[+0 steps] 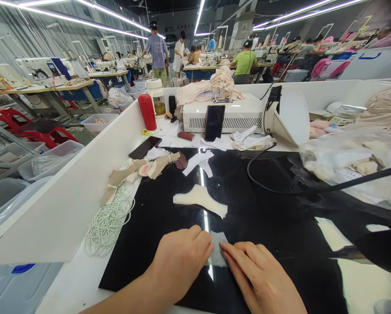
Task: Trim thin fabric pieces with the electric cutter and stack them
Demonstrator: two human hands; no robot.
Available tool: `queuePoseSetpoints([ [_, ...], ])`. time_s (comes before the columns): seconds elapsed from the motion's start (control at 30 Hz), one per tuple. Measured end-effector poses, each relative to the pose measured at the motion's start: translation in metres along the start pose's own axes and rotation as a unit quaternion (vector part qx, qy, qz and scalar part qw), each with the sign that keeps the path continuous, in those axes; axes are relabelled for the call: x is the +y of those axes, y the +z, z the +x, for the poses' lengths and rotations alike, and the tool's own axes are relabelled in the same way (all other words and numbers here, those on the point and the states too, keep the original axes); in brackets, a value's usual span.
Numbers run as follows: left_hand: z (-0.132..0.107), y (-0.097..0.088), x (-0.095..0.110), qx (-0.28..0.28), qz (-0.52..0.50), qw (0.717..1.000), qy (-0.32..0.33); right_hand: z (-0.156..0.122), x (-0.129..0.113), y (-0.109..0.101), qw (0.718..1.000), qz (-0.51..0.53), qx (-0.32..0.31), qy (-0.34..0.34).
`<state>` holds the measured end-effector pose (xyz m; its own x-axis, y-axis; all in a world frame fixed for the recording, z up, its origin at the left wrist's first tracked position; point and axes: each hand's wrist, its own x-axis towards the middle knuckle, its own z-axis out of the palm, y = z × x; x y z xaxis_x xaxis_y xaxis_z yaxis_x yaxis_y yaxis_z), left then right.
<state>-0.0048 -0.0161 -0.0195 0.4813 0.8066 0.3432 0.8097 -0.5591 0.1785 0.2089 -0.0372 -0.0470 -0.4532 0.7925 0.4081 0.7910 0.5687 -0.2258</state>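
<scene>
A small translucent whitish piece of fabric point(218, 249) lies on the black board point(156, 244) between my hands. My left hand point(184, 261) is closed, with its curled fingers gripping the fabric's left edge. At its right edge, the pressed-together fingertips of my right hand point(260, 274) pinch the fabric. My fingers cover parts of both edges. Just beyond them, a cream-coloured cut piece of padding point(200, 199) with a raised middle and two wings lies flat, apart from both hands.
White paper cutouts point(200, 163) and a phone point(145, 147) lie farther back. Coiled pale cord point(110, 222) is on the left. A black cable point(280, 191) crosses the right side near cream scraps point(365, 279). A white lamp shade point(291, 115) stands behind.
</scene>
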Motion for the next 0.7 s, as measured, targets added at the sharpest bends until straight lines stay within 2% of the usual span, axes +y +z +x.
queuePoseSetpoints([
  [0.3, 0.001, -0.002, 0.001, 0.003, 0.024, 1.0, 0.007, 0.002, -0.005, -0.002, 1.0, 0.006, 0.021, 0.011],
  [0.43, 0.004, -0.006, 0.002, 0.028, 0.02, 0.998, 0.051, 0.009, -0.011, -0.005, 0.998, 0.013, 0.048, 0.025],
  [0.6, 0.002, -0.006, 0.008, -0.008, -0.066, 0.991, 0.12, 0.011, -0.013, -0.006, 0.999, 0.014, 0.047, 0.022],
  [0.7, 0.001, -0.003, 0.01, -0.001, -0.086, 0.984, 0.154, 0.008, -0.011, -0.005, 0.999, 0.006, 0.05, 0.021],
])
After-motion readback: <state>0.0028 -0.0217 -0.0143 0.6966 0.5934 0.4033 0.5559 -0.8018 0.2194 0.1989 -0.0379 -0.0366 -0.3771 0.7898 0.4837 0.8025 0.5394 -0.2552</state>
